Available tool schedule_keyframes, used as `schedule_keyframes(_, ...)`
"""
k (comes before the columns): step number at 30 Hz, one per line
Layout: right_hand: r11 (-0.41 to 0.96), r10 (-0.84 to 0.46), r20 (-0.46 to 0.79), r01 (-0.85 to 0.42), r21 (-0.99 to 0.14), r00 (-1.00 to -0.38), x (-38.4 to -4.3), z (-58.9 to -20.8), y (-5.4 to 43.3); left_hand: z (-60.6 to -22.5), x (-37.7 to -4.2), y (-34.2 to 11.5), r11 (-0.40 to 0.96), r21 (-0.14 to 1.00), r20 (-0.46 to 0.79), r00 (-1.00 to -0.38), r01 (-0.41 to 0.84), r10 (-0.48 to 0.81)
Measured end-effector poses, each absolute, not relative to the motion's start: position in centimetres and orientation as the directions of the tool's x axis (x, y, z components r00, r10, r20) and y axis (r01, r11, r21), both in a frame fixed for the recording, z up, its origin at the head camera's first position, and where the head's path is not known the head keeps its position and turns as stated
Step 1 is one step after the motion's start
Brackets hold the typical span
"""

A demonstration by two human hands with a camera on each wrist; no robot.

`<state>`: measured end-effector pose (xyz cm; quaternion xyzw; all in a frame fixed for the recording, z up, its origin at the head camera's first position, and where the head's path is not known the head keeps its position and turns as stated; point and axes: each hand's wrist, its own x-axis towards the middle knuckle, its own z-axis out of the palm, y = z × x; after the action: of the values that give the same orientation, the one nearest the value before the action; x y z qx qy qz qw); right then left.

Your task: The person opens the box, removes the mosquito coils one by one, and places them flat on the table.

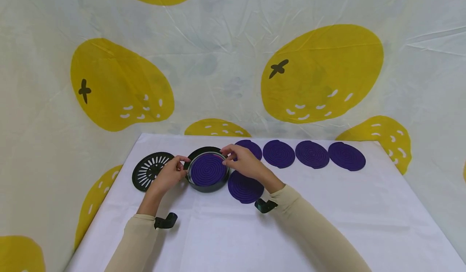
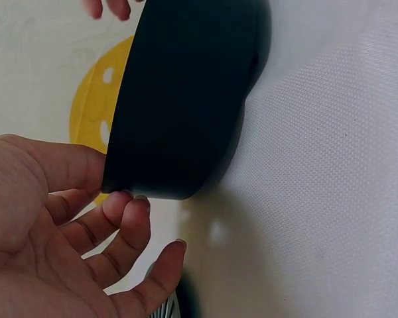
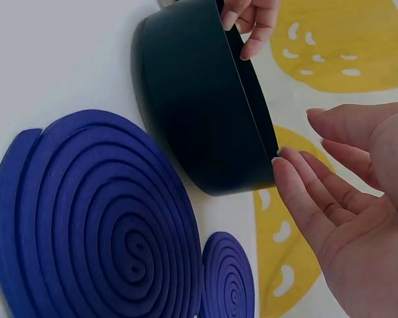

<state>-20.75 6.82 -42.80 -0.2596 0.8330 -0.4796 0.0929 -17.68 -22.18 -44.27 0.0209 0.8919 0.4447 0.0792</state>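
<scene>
A round dark green tin (image 1: 206,188) stands on the table with a purple mosquito coil (image 1: 208,169) lying inside its rim. My left hand (image 1: 172,171) holds the tin's left edge, thumb and fingertips at the rim. At the opposite side, my right hand (image 1: 244,163) has its fingertips against the rim, and its thumb stands apart from them in the right wrist view. Under the right hand lies another purple coil (image 1: 244,188), partly covered by the wrist. The coil in the tin is hidden by the wall in both wrist views.
A black slotted lid (image 1: 145,174) lies left of the tin, partly behind the left hand. Several more purple coils (image 1: 278,154) form a row along the table's back edge, to the right. A patterned cloth (image 1: 225,70) hangs behind the white-covered table (image 1: 327,223).
</scene>
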Motion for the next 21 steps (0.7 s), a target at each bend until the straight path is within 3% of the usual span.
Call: schedule_keyframes(21, 0.496, -0.561, 0.029, -0.364, -0.789, -0.827, -21.3, -43.0, 4.9, -44.6, -17.8, -22.2, 0.603, 0.798, -0.107, -0.987, -0.013, 0.121)
